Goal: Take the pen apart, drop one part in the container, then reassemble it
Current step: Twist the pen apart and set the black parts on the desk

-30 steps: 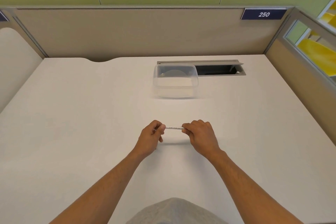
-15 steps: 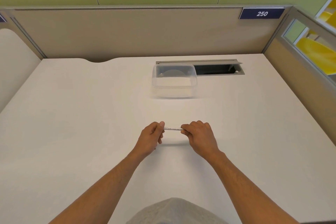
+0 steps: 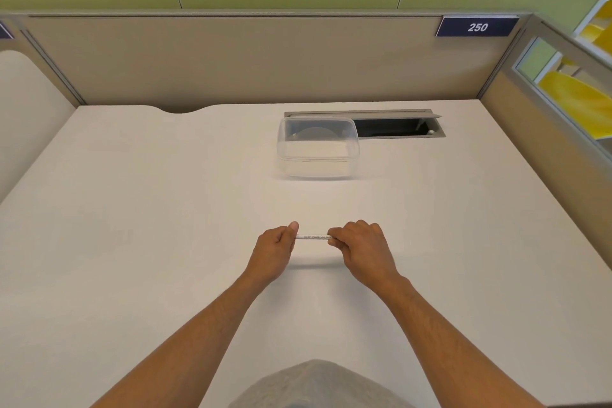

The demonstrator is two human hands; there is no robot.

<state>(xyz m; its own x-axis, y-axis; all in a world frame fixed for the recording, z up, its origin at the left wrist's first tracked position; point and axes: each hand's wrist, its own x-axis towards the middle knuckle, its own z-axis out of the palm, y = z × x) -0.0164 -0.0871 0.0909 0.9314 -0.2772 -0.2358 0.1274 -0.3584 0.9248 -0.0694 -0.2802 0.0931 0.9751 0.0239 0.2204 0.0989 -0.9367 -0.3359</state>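
Note:
A thin white pen (image 3: 313,237) with small printed text lies level between my two hands, a little above the white desk (image 3: 132,242). My left hand (image 3: 275,253) pinches its left end with thumb on top. My right hand (image 3: 361,250) is closed around its right end. Both ends of the pen are hidden inside the fingers. A clear plastic container (image 3: 318,151) without a lid stands farther back, just right of the desk's middle, and looks empty.
Behind the container is an open cable slot (image 3: 397,127) in the desk. Beige partition walls (image 3: 231,60) close the back and both sides; a blue plate reading 250 (image 3: 477,26) hangs at the back right.
The hands have held the pen in nearly the same place; the visible stretch of pen between them seems a little longer. The view has shifted slightly.

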